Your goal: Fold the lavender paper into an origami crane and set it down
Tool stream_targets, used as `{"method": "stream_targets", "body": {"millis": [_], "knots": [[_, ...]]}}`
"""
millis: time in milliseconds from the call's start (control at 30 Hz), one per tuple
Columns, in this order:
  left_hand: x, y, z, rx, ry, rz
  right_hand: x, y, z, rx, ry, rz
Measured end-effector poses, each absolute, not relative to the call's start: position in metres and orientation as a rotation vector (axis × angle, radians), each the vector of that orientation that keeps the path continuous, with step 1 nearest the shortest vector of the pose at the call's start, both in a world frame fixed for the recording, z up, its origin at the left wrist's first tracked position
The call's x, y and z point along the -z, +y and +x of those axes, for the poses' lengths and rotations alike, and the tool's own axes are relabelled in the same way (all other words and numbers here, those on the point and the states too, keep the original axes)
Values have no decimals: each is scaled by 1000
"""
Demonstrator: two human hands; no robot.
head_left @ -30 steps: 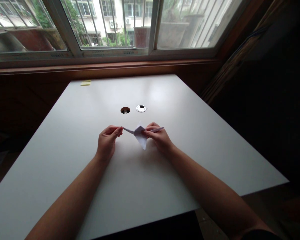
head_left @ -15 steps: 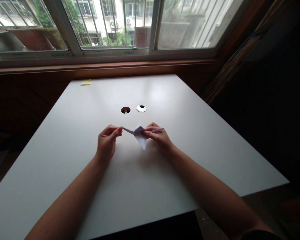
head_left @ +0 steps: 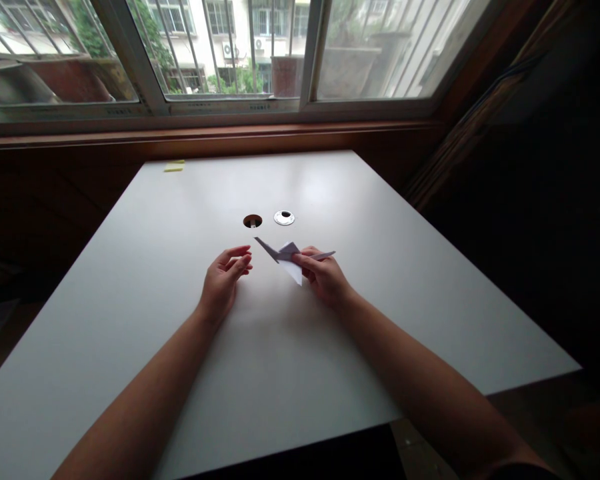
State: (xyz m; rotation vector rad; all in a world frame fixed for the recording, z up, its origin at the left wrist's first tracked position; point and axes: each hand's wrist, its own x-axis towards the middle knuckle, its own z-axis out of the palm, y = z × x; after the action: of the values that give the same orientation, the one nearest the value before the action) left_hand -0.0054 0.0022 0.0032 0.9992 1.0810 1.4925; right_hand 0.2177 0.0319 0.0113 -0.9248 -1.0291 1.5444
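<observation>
Landmark: round dark cable hole (head_left: 253, 221) in the white, smooth-topped table (head_left: 130, 267).

Folded white paper piece (head_left: 293, 269), sharp-pointed, is right of the hole and closer to the wearer. Looks held up off the tabletop, soft shadow below. One long thin point angles up-left, tip just on the wearer's side of the hole. A broader flap hangs down; another thin point sticks out to the right, past the fingers.

Right hand (head_left: 327, 277): right of the hole, wearer's side. Has the paper pinched near its middle, thumb on top, fingers behind. Exact finger contact on the far side hidden, can't tell.

Left hand (head_left: 223, 281): left of the hole, wearer's side. Fingers loosely curled, narrow gap between thumb and index, nothing held. Near the paper's thin point but not touching it.

Silver-white round ring cap (head_left: 279, 220) with a dark off-centre opening: flat, just right of the hole. Yellow tape-like strips (head_left: 175, 166): beyond the hole and left, at the table's far edge. Metal-framed sliding window (head_left: 230, 107), brown wooden sill (head_left: 230, 132) under it: well beyond the hole.
</observation>
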Motion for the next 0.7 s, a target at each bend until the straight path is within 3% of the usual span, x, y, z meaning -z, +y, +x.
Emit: {"method": "stream_targets", "body": {"millis": [700], "knots": [[-11, -4, -1, -1605, 1068, 1094, -10, 33, 217, -1607, -1104, -960]]}}
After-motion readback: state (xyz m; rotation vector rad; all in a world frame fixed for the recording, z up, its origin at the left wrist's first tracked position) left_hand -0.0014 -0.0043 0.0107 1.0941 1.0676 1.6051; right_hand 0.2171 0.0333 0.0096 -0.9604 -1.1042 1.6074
